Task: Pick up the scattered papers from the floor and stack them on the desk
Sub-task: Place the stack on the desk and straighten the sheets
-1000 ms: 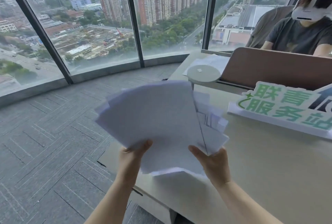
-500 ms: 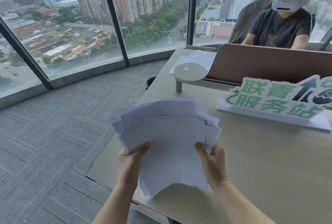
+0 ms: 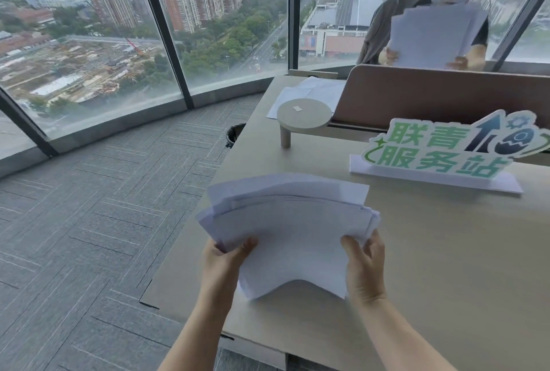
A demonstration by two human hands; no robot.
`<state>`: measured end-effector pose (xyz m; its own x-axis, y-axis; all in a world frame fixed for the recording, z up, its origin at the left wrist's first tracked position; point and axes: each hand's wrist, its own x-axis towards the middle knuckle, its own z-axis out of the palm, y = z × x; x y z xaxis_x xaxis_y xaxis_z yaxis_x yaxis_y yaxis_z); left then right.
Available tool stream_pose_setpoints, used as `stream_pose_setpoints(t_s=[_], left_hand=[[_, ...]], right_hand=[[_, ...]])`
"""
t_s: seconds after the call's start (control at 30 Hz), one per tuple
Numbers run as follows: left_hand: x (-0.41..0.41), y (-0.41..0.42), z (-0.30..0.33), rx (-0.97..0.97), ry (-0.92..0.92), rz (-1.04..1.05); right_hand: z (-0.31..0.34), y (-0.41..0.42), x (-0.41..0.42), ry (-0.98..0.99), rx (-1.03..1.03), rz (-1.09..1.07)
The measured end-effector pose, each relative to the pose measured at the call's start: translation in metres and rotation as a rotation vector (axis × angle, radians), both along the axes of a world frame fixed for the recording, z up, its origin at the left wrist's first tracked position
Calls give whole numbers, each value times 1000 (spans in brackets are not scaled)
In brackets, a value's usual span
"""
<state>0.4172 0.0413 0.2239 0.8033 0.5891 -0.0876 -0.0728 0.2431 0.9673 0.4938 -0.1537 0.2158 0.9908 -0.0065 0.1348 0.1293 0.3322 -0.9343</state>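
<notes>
A loose stack of white papers [image 3: 293,227] is held low over the near left part of the beige desk [image 3: 446,251]. My left hand [image 3: 224,263] grips the stack's left edge, thumb on top. My right hand [image 3: 364,263] grips the right edge the same way. The sheets are fanned at the far edge and bowed upward at the near edge. Whether the stack touches the desk surface is unclear. The carpeted floor [image 3: 89,236] in view has no papers on it.
A green and white sign [image 3: 440,156] stands on the desk to the right. A small round stand [image 3: 303,114] and more sheets [image 3: 306,93] lie further back by a brown divider [image 3: 446,93]. A person [image 3: 428,31] behind it holds papers. A black bin [image 3: 235,134] sits beside the desk.
Both hands have lowered the papers towards the desk and drawn the fanned sheets closer together. The person behind the divider has raised a bundle of papers.
</notes>
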Motion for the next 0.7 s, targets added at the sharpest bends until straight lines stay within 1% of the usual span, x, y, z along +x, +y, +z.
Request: stream_pose_setpoints(t_s=[0.1, 0.23, 0.37, 0.47, 0.57, 0.63, 0.7], left_hand=[[7, 1, 4, -23, 16, 7], [11, 7, 8, 13, -8, -18], [5, 4, -4, 11, 55, -101], [2, -4, -11, 3, 94, -145], [6, -12, -15, 12, 120, -166], [10, -17, -13, -4, 116, -141], [14, -19, -11, -8, 106, -130]], right_hand=[[12, 7, -3, -42, -10, -4], [19, -3, -1, -89, 18, 8], [2, -18, -1, -64, 5, 136], [-8, -24, -3, 13, -32, 97], [-11, -21, -5, 104, -134, 22], [-5, -17, -7, 112, -173, -19], [5, -17, -8, 93, -162, -44]])
